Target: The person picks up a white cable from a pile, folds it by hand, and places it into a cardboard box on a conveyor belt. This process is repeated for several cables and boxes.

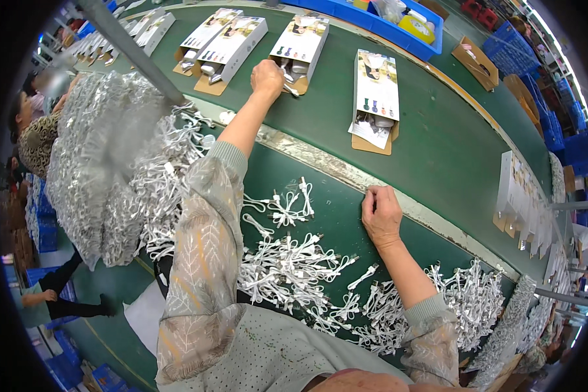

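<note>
Seen from the head camera, a green conveyor belt [438,137] curves across the far half of the scene, with a green work table [333,222] near the person and a worn metal edge strip [320,160] between them. On the belt lie several open product boxes. The left hand [268,75] reaches far across to one open box [300,46], fingers curled together at its open near end; a small white cable [289,83] shows just under the hand, but whether the fingers pinch it cannot be told. To the left of that box sit two more boxes [222,46], and to its right a further box [375,98] with white parts showing in its open near end.

The right hand [380,212] rests on the table just beside the edge strip, fingers curled under and pressed together, holding nothing that can be seen.

Loose bundled white cables [287,261] lie scattered on the table between the two forearms, with more [464,300] to the right and a large heap [170,170] to the left. Beside that heap stands a big pile of clear plastic bags [91,163]. A grey metal bar [130,49] crosses the far left above them. Blue bins [385,26] line the far side of the belt, one holding a yellow item. Another person [36,137] sits at far left.
</note>
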Demonstrator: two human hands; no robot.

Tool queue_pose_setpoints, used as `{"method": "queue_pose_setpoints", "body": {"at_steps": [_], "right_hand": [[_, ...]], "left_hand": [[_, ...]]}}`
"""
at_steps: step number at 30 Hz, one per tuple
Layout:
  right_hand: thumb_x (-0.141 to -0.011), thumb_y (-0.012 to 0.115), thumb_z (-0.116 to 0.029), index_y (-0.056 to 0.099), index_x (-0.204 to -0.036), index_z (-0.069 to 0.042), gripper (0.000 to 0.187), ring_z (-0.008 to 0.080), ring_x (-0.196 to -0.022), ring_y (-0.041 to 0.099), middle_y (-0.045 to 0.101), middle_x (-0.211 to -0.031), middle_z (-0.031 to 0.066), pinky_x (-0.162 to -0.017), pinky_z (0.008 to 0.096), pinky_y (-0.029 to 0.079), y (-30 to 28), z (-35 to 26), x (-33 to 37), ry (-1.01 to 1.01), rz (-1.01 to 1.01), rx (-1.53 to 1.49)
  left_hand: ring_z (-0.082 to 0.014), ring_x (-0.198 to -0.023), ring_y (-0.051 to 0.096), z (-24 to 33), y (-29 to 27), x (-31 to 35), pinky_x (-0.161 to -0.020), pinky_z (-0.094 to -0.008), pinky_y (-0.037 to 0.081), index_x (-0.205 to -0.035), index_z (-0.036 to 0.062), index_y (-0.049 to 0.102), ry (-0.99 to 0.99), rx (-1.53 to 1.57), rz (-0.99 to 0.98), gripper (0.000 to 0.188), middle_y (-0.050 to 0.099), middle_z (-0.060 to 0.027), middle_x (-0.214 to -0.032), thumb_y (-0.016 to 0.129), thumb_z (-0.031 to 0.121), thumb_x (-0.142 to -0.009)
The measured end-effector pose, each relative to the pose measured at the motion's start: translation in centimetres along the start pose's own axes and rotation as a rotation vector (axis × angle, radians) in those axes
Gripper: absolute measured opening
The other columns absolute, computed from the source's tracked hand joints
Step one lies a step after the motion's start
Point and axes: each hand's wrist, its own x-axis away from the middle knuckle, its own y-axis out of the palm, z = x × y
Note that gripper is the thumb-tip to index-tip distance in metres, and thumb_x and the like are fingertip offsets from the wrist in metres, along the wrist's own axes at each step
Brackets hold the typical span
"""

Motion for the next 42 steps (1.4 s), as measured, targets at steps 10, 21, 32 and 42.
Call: {"method": "queue_pose_setpoints", "body": {"at_steps": [10, 21, 32, 42], "right_hand": [[-0.077, 0.061, -0.001, 0.055, -0.083, -0.006, 0.010, 0.0288, -0.064, 0.057, 0.052, -0.076, 0.0105, -0.056, 0.0371, 0.047, -0.3, 0.3, -0.2, -0.002, 0.017, 0.017], [-0.078, 0.061, -0.003, 0.054, -0.083, -0.007, 0.009, 0.0297, -0.066, 0.057, 0.052, -0.076, 0.0109, -0.057, 0.0385, 0.048, 0.0, 0.8, 0.2, 0.009, 0.027, 0.041], [-0.079, 0.060, -0.004, 0.054, -0.083, -0.007, 0.008, 0.0300, -0.068, 0.058, 0.052, -0.077, 0.0108, -0.058, 0.0382, 0.048, -0.5, 0.5, 0.0, 0.000, 0.026, 0.043], [-0.080, 0.060, -0.005, 0.054, -0.084, -0.007, 0.007, 0.0313, -0.068, 0.058, 0.053, -0.077, 0.0117, -0.059, 0.0396, 0.048, -0.1, 0.7, 0.1, 0.027, 0.018, 0.027]], "left_hand": [[-0.0394, -0.091, 0.061, 3.2, -0.3, 7.2, -0.078, -0.0472, 0.051, -0.097, 0.0049, 0.061, 0.547, -0.144, -0.148, 0.021, 0.058, -0.0191, -0.101, 0.052, 0.002, -0.078], [-0.0296, -0.085, 0.060, 4.3, -1.4, 10.5, -0.071, -0.0406, 0.048, -0.081, 0.0064, 0.056, 0.882, -0.175, -0.040, 0.004, 0.061, -0.0117, -0.085, 0.054, 0.006, -0.077], [-0.0382, -0.078, 0.062, -0.6, -5.6, 9.9, -0.072, -0.0475, 0.048, -0.079, 0.0025, 0.062, 0.382, -0.185, -0.103, 0.016, 0.065, -0.0193, -0.077, 0.057, 0.018, -0.080], [-0.0357, -0.095, 0.061, 1.0, -5.1, 10.4, -0.085, -0.0409, 0.048, -0.108, 0.0027, 0.061, 0.521, 0.142, -0.269, 0.031, 0.063, -0.0178, -0.104, 0.051, -0.003, -0.079]]}}
